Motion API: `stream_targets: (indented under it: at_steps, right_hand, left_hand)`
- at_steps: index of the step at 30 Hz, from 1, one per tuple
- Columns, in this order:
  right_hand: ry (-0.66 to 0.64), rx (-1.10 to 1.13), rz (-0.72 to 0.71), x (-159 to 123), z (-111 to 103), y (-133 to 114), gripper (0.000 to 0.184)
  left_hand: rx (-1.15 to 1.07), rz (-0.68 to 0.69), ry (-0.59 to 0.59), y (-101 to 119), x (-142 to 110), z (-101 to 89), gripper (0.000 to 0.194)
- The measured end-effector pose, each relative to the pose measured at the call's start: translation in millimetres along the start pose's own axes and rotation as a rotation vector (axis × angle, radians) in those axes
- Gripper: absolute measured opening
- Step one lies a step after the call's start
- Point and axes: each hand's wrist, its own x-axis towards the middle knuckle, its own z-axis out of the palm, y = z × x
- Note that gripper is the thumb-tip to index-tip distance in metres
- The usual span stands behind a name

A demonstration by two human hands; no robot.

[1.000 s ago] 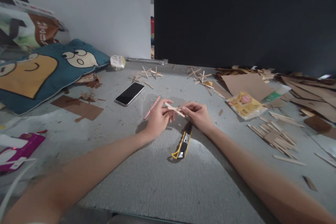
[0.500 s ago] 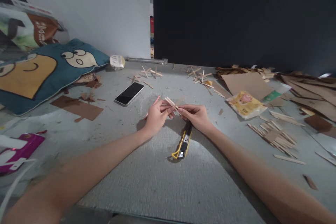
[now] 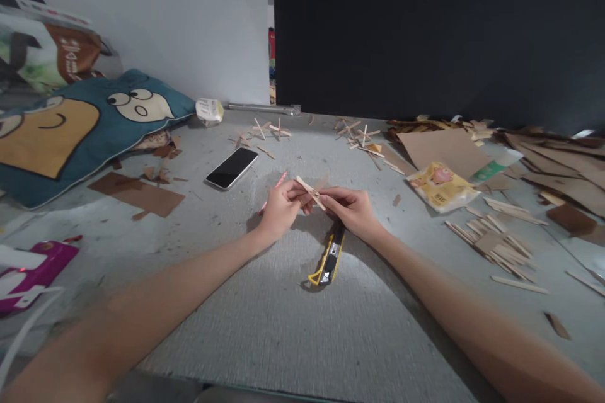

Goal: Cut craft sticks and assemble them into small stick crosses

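Note:
Between my two hands, above the middle of the table, are thin wooden craft sticks (image 3: 306,184) that cross each other. My left hand (image 3: 282,204) pinches them from the left, fingers closed. From the right, my right hand (image 3: 350,204) grips the same sticks between thumb and fingers. Where the sticks cross is partly covered by fingertips. A yellow and black utility knife (image 3: 329,258) lies on the table just below my right hand, its upper end under the hand. Behind my left hand lies a thin red and white striped stick (image 3: 282,178), partly hidden.
A phone (image 3: 231,168) lies beyond my left hand. Crossed-stick pieces (image 3: 350,130) stand at the back. Loose craft sticks (image 3: 501,245), a yellow packet (image 3: 443,187) and cardboard sheets (image 3: 444,151) are on the right. A blue cushion (image 3: 137,132) and purple glue gun (image 3: 45,271) are left.
The sticks have turned slightly between my fingers, so they now look like one narrow crossing instead of two side-by-side tips. My hands stay in nearly the same place.

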Motion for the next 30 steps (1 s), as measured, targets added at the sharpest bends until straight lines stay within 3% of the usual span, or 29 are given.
stream_targets:
  at_steps: [14, 30]
  right_hand:
    - [-0.004, -0.085, -0.137, 1, -2, 0, 0.031]
    - [0.006, -0.046, -0.132, 2, -2, 5, 0.033]
  left_hand:
    - [-0.031, 0.025, -0.017, -11, 4, -1.2, 0.037]
    - [-0.027, -0.012, -0.108, -2, 1, -1.2, 0.038]
